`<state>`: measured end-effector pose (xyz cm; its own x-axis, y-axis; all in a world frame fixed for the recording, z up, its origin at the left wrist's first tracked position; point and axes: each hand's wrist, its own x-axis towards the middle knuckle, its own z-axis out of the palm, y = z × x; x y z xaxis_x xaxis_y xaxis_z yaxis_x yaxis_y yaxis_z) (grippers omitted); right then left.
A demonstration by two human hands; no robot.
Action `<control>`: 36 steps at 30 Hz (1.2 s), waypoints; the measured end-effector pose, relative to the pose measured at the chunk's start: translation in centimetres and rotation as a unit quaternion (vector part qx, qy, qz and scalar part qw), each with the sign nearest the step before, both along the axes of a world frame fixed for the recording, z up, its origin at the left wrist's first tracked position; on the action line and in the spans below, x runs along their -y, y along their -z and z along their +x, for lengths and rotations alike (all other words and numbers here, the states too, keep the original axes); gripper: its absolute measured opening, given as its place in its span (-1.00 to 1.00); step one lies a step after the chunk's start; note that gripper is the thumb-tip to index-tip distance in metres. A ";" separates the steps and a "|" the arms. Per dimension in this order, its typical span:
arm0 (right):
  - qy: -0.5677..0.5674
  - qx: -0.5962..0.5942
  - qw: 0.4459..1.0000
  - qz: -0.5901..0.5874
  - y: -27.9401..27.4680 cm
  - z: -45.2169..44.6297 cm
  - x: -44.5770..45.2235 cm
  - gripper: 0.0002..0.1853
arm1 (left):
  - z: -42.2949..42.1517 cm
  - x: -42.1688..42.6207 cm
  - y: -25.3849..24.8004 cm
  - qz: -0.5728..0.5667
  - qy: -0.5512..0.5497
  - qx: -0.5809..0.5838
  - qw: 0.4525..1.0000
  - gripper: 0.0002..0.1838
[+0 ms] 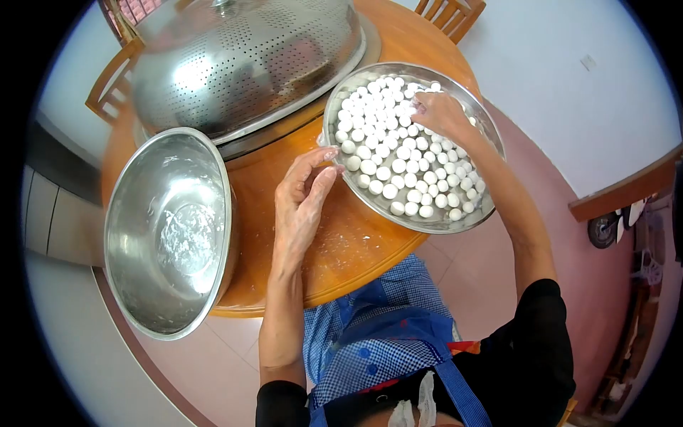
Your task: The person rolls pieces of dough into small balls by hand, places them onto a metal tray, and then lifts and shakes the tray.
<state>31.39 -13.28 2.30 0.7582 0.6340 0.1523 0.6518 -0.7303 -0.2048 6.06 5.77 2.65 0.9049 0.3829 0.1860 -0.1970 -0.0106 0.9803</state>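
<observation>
A round metal tray holds many small white dough balls, spread in a mostly single layer. Over the far part of the tray is my right hand, its fingers bent down among the balls; whatever they may pinch is hidden. My left hand is beside the tray's left rim, thumb and forefinger apart and their tips close to or touching the edge. White powder marks the fingertips of my left hand.
A large steel basin, smeared white inside, stands at the left edge of the round wooden table. Behind it is a big perforated metal dome cover. White specks dot the tabletop. Wooden chairs stand beyond.
</observation>
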 end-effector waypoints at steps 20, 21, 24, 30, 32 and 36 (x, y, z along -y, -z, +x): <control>-0.378 -0.370 0.786 0.319 -7.4 -20.7 -19.5 -0.75 | -6.5 -3.3 -4.4 -0.307 -0.188 0.267 0.894 -0.51; -0.402 -0.283 0.805 0.333 -7.7 -21.7 -20.1 -0.76 | -7.2 -4.1 -4.4 -0.301 -0.199 0.272 0.892 -0.51; -0.449 -0.243 0.746 0.428 -6.2 -24.2 -21.8 -0.74 | -9.9 -6.1 -3.9 -0.327 -0.174 0.293 0.881 -0.60; -0.499 0.036 0.733 0.462 -7.5 -26.7 -23.9 -0.65 | -14.1 -11.1 -2.2 -0.390 -0.125 0.220 0.885 -0.63; -0.469 0.030 0.684 0.557 -10.0 -27.7 -23.4 -0.43 | -15.0 -11.8 -2.1 -0.416 -0.094 0.203 0.881 -0.59; -0.527 0.027 0.769 0.360 -5.2 -27.7 -24.0 -0.29 | -13.9 -13.0 -4.6 -0.318 -0.126 0.109 0.933 -0.58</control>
